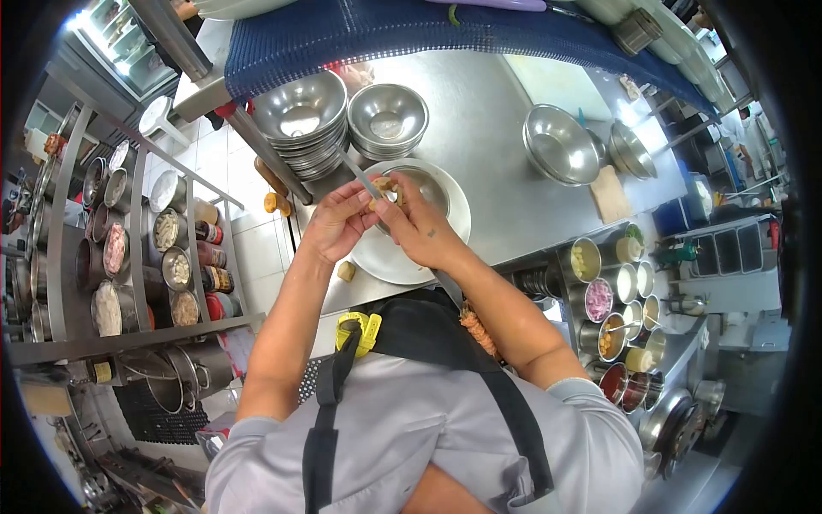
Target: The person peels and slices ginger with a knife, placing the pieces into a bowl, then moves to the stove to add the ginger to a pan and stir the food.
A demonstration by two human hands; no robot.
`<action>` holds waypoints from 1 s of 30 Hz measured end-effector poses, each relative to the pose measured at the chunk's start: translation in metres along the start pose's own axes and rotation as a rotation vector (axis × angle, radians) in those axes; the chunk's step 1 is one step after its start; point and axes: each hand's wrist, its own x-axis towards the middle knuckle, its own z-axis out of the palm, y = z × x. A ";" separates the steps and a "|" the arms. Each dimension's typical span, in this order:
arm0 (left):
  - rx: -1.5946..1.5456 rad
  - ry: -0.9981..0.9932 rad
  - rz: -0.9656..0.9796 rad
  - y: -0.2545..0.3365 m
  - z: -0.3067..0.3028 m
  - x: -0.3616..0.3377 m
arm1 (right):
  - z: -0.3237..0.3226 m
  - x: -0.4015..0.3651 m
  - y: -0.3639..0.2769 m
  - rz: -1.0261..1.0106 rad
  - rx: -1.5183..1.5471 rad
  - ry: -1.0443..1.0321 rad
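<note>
My left hand (pixel 340 221) is closed, its fingertips pinching a brown-skinned piece of food (pixel 384 183) whose kind I cannot make out. My right hand (pixel 413 224) meets it from the other side, thumb and fingers curled around a knife (pixel 358 174). The narrow blade slants up and left between both hands, against the piece; the handle is hidden by the right hand. Below the hands, a metal bowl (pixel 430 190) sits in a wide white dish (pixel 460 224). A small pale chunk (pixel 346 271) lies on the steel counter beside the dish.
Stacked metal bowls (pixel 301 110) and a smaller stack (pixel 389 120) stand behind my hands. A white cutting board (pixel 558 86) and a tilted bowl (pixel 562 144) are to the right. A blue mesh mat (pixel 360 38) covers the overhead shelf. Ingredient tins (pixel 598 298) line the right side.
</note>
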 end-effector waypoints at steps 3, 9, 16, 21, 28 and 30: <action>0.027 0.028 -0.016 -0.001 0.007 -0.003 | 0.001 0.004 0.006 -0.075 -0.001 0.041; 0.012 -0.021 -0.097 -0.004 -0.008 0.007 | -0.001 0.011 0.020 -0.106 0.066 0.013; -0.026 0.043 -0.206 -0.005 -0.016 0.015 | -0.005 0.017 0.032 -0.108 0.094 -0.013; -0.223 -0.016 -0.250 -0.009 -0.005 0.018 | -0.011 0.021 0.037 0.111 0.443 -0.071; -0.322 0.111 -0.158 -0.016 0.008 0.013 | -0.043 0.021 0.031 0.365 0.831 -0.061; -0.335 0.103 -0.128 -0.015 0.007 0.015 | -0.044 0.020 0.027 0.433 0.872 -0.023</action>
